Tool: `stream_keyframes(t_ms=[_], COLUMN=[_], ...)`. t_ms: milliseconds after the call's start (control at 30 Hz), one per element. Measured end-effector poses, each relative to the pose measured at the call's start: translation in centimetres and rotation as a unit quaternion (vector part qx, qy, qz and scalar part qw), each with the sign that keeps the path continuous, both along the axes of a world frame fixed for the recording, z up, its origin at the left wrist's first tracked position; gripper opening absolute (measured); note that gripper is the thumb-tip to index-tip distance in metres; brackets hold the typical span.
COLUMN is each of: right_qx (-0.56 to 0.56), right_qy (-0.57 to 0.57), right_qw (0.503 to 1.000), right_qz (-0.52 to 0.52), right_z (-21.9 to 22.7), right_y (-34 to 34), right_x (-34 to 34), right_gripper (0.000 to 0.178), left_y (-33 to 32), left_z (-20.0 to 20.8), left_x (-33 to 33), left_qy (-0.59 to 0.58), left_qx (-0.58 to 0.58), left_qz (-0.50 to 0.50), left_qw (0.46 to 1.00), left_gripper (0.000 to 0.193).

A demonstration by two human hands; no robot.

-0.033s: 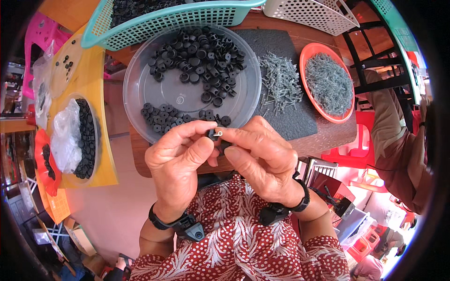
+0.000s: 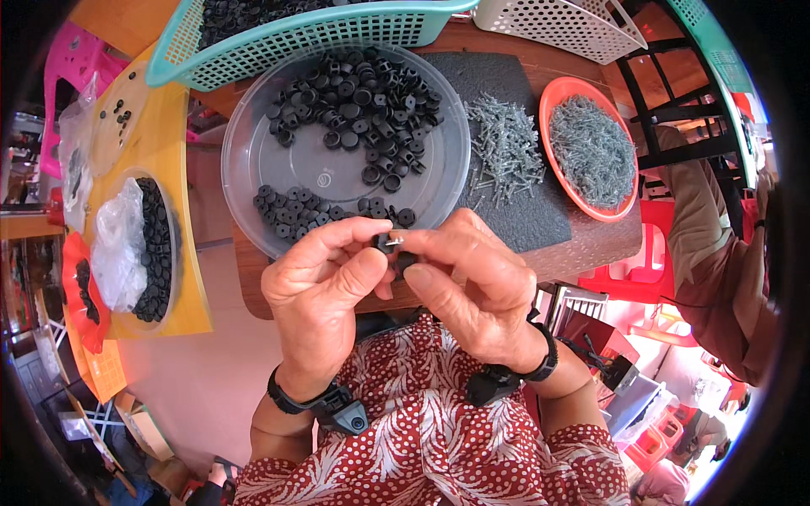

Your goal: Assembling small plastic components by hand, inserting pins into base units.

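Note:
My left hand (image 2: 325,291) and my right hand (image 2: 472,291) meet fingertip to fingertip above the table's near edge. Between them sits a small black round part (image 2: 385,244), pinched by my left thumb and forefinger. My right fingertips press a small grey screw (image 2: 396,240) against it. Another dark piece shows under my right thumb. Just beyond stands a clear round tray (image 2: 253,169) with two heaps of black round parts (image 2: 363,93). Loose grey screws (image 2: 506,152) lie on a dark mat (image 2: 540,219).
An orange plate (image 2: 548,101) of screws sits at the right. A teal basket (image 2: 295,42) and a white basket (image 2: 565,25) stand at the back. On a yellow stand (image 2: 190,278) at the left is a bowl of black parts. Another person's sleeve (image 2: 717,253) is at the right.

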State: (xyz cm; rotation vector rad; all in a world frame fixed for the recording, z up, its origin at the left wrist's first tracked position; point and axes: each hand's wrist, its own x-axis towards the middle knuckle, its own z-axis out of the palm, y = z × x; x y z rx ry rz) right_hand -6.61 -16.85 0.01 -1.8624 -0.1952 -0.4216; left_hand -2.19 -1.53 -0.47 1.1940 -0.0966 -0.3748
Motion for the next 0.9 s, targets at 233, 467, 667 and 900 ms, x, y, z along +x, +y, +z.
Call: stream_keyframes(t_ms=[233,467,667,900], right_qx=[0.155,0.422,0.448,0.44], right_qy=[0.144,0.185,0.177,0.178], right_qw=[0.977,0.886,0.872,0.879], right_qz=[0.01,0.056,0.083,0.047], right_z=[-0.9,-1.1,-1.4,-1.3], right_y=[-0.2,-0.7,-0.8,-0.4], right_x=[-0.9,-0.5,-0.7,-0.8], right_gripper=[0.021,0.024,0.024,0.025], left_y=[-0.1,0.2,-0.1,-0.3], left_z=[-0.2,0.3,0.9,0.4], left_x=[0.0,-0.5,-0.8,-0.7], left_qy=[-0.013,-0.063,-0.083,-0.202], left_qx=[-0.01,0.046,0.037,0.106], left_qz=[0.0,0.009,0.009,0.023], left_qw=[1.0,0.997,0.996,0.973], left_gripper=[0.029,0.03,0.023,0.024])
